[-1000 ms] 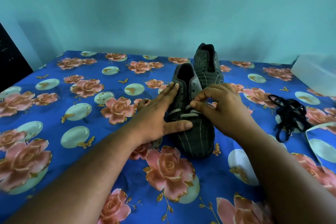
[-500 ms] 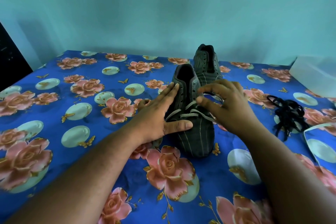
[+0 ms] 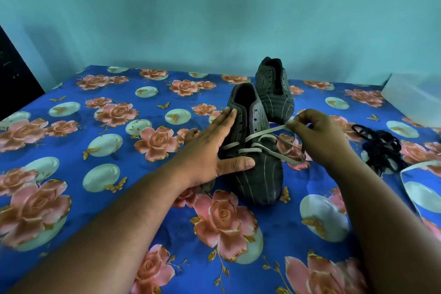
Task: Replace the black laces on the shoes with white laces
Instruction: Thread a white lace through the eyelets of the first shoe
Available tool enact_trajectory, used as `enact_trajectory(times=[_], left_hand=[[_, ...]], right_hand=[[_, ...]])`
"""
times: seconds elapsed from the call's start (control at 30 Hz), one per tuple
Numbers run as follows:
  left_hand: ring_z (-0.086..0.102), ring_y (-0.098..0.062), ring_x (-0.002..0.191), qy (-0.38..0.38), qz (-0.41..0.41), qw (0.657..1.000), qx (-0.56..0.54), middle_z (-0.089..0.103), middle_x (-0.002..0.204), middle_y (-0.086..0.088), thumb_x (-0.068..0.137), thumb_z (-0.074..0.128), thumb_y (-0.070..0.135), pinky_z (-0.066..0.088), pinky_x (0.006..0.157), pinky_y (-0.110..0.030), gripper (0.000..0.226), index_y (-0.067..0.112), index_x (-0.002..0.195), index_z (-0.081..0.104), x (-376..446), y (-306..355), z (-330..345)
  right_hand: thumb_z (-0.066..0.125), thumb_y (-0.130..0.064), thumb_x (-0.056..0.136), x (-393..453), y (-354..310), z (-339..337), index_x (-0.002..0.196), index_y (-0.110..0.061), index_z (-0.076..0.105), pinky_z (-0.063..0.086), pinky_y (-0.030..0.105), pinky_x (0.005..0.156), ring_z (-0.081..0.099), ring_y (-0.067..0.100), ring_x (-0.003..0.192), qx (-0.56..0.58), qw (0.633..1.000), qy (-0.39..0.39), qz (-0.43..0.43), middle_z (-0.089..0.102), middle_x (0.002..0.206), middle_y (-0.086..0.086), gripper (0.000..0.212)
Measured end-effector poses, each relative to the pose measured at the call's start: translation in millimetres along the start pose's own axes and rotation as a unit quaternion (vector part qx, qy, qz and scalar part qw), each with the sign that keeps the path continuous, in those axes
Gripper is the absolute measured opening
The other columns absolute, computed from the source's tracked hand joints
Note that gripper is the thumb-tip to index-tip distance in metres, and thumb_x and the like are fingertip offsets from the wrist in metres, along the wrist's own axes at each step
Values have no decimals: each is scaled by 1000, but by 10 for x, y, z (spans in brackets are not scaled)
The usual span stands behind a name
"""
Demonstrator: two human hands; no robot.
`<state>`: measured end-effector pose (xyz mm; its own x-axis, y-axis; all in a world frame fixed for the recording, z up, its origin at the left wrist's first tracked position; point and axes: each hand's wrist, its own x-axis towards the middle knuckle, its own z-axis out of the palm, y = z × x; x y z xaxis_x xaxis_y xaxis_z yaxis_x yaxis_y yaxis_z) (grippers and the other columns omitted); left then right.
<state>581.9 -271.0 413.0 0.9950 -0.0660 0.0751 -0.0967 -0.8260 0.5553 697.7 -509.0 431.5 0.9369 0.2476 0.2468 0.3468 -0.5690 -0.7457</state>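
Two dark striped shoes stand on the floral blue cloth. The near shoe (image 3: 259,174) has a white lace (image 3: 256,137) crossed through its lowest eyelets. My left hand (image 3: 210,150) lies flat with straight fingers on the shoe's left side and thumb across its toe. To the right of the shoe, my right hand (image 3: 319,138) pinches one end of the white lace, which runs taut from the eyelets. The far shoe (image 3: 274,93) stands behind with bare eyelets. A pile of black laces (image 3: 381,148) lies at the right.
A second white lace (image 3: 410,174) trails along the right edge of the cloth. A pale translucent box (image 3: 415,100) sits at the back right. A teal wall rises behind the table, and a dark panel (image 3: 14,74) stands at the left.
My right hand has moved away from the shoe's eyelets to the right, drawing the white lace end out taut. My left hand has stayed pressed on the near shoe.
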Motion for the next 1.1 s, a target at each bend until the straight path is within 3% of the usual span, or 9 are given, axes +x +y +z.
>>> enact_trajectory(times=[0.1,0.17,0.33,0.47,0.53,0.7,0.83,0.97,1.1], left_hand=[[-8,4,150,-4,-2,1000,0,-19,165,24,72,48,88,-4,125,-55,116,42,160,-12,7,-2,1],[-7,2,151,-1,2,1000,7,-19,166,23,70,44,94,-3,125,-56,117,43,159,-12,13,-17,8],[-8,4,149,-3,0,1000,13,-20,166,23,70,41,94,-4,125,-57,116,42,159,-13,16,-24,12],[-8,4,149,-6,2,1000,6,-20,165,25,71,41,95,-4,125,-57,116,44,159,-14,10,-32,12],[-8,4,149,-5,-1,1000,4,-20,165,25,72,43,92,-4,125,-58,115,43,159,-14,8,-22,9],[-5,3,152,-2,1,1000,9,-19,166,24,66,38,94,-1,125,-59,118,42,159,-13,13,-13,10],[0,-5,155,-4,-3,1000,10,-19,166,23,65,37,95,0,124,-60,120,42,160,-12,10,-19,3],[-1,-3,154,-5,-4,1000,15,-19,166,23,65,36,95,0,125,-59,120,41,160,-12,11,-13,3],[-4,3,150,-5,1,1000,8,-20,165,25,70,45,94,0,125,-58,119,41,160,-13,-3,-9,1]], right_hand=[[60,-58,88,-104,-101,98,99,-39,65,42,44,94,51,19,112,2,995,-3,-95,62,107,-16,22],[53,-72,84,-171,-176,161,100,-48,63,34,41,99,45,17,119,-32,984,-26,-171,60,113,-20,30],[62,-63,89,-143,-149,234,85,-42,64,39,39,94,51,18,107,-45,971,-75,-223,61,96,-18,22],[66,-36,96,-104,-152,75,86,-23,66,43,14,65,55,-3,66,94,983,-89,-132,62,83,-7,16],[63,-32,99,-51,-65,-15,87,-22,65,42,16,59,49,-2,60,96,992,-48,-69,59,81,-5,16],[64,-47,95,-3,80,26,86,-35,65,41,39,83,55,24,100,-8,998,3,-62,64,98,-4,15],[54,-76,84,-136,-98,163,96,-53,63,35,44,99,48,20,120,-37,979,-34,-197,61,110,-22,28],[62,-62,90,-129,-115,214,87,-46,62,39,40,99,55,20,112,-43,963,-62,-258,64,100,-17,16],[65,-28,98,-142,-162,99,88,-21,65,45,18,57,57,8,62,164,975,-82,-126,60,76,-13,12]])
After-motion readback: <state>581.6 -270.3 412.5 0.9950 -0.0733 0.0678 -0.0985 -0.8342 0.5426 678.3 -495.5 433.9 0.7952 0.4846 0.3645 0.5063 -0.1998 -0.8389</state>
